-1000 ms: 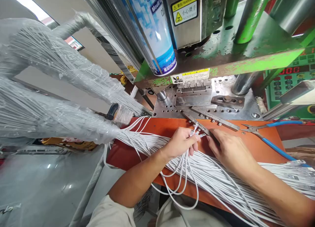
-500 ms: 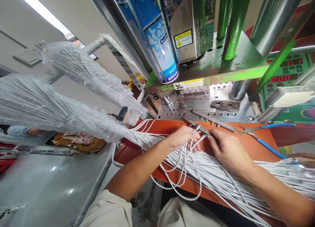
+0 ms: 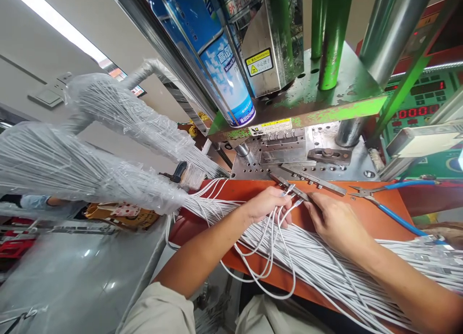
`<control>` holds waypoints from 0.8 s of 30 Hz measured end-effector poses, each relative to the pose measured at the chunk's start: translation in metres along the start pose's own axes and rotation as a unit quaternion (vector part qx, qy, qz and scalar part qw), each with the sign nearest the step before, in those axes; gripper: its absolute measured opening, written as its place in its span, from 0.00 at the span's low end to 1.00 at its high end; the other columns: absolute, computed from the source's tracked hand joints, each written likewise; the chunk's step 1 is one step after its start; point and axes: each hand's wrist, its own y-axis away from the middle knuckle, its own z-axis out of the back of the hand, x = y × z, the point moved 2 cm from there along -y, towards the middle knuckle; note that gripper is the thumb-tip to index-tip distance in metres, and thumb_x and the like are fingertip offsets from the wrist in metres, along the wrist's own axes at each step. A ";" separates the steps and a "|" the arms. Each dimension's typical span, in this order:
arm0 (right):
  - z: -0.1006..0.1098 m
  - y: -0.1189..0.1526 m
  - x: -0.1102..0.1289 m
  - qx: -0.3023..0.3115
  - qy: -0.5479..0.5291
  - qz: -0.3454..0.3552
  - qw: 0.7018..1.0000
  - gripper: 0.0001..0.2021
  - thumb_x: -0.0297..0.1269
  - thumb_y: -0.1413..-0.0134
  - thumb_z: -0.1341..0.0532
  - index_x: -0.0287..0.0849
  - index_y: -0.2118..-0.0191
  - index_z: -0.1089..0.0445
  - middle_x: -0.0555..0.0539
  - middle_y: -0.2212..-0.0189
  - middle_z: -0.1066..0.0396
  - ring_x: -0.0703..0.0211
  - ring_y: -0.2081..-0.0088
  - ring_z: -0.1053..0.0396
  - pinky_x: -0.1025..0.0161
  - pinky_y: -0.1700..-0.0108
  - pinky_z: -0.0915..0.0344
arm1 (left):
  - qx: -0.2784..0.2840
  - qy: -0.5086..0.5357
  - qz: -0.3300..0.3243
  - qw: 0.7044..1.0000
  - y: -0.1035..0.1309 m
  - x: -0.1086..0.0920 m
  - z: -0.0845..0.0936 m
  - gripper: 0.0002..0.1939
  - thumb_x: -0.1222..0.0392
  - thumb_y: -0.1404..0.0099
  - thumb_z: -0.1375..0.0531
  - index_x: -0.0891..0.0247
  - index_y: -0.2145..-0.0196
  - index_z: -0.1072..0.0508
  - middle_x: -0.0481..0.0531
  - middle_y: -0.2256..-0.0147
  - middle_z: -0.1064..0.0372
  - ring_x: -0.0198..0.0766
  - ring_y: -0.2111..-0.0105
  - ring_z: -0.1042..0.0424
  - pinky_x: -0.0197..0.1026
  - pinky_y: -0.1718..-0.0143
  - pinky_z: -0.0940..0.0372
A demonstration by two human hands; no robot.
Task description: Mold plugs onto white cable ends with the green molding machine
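In the head view, my left hand (image 3: 269, 204) is closed around a few looped white cables (image 3: 293, 269) just behind their clear plugs (image 3: 297, 203). The plugs sit along a narrow metal bar (image 3: 279, 180) that lies slantwise over the orange tabletop. My right hand (image 3: 330, 214) pinches the near right end of this bar between thumb and fingers. Just behind it rests a second metal bar (image 3: 327, 186) with small studs. Under both forearms runs a thick bundle of white cables (image 3: 307, 249). My left fingertips are partly hidden by the cables.
A green press (image 3: 325, 107) with a steel base plate (image 3: 249, 169) stands ahead. A blue spray can (image 3: 235, 90) hangs at its left. Blue-handled pliers (image 3: 376, 201) lie right on the orange tabletop (image 3: 383, 225). Plastic-wrapped cable bundles (image 3: 119, 165) extend left. Another person's arm (image 3: 39, 201) shows far left.
The view has shifted slightly. Both hands keep their hold on the cables and bar with almost no movement. The digits on the press's display differ.
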 end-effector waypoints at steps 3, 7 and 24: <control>-0.001 0.001 -0.001 -0.002 -0.001 0.044 0.999 0.14 0.43 0.27 0.54 0.45 0.63 0.37 0.46 0.69 0.27 0.52 0.69 0.29 0.59 0.67 0.44 | -0.037 0.002 0.003 0.999 -0.004 0.001 -0.004 0.20 0.44 0.36 0.37 0.66 0.70 0.33 0.57 0.79 0.27 0.39 0.84 0.28 0.35 0.82 0.36; -0.003 0.000 -0.005 -0.007 0.025 0.060 0.998 0.14 0.43 0.27 0.53 0.45 0.59 0.34 0.46 0.67 0.25 0.51 0.68 0.28 0.58 0.68 0.45 | -0.028 -0.021 0.013 0.999 -0.005 -0.004 -0.006 0.18 0.46 0.33 0.41 0.65 0.69 0.33 0.57 0.78 0.27 0.38 0.83 0.29 0.35 0.81 0.37; -0.002 -0.004 -0.006 -0.018 0.022 -0.006 1.000 0.14 0.44 0.29 0.53 0.46 0.61 0.35 0.47 0.67 0.26 0.50 0.68 0.28 0.58 0.67 0.44 | -0.158 -0.022 -0.061 0.985 0.010 -0.001 0.011 0.14 0.52 0.34 0.39 0.67 0.68 0.28 0.44 0.80 0.37 0.26 0.88 0.44 0.31 0.86 0.49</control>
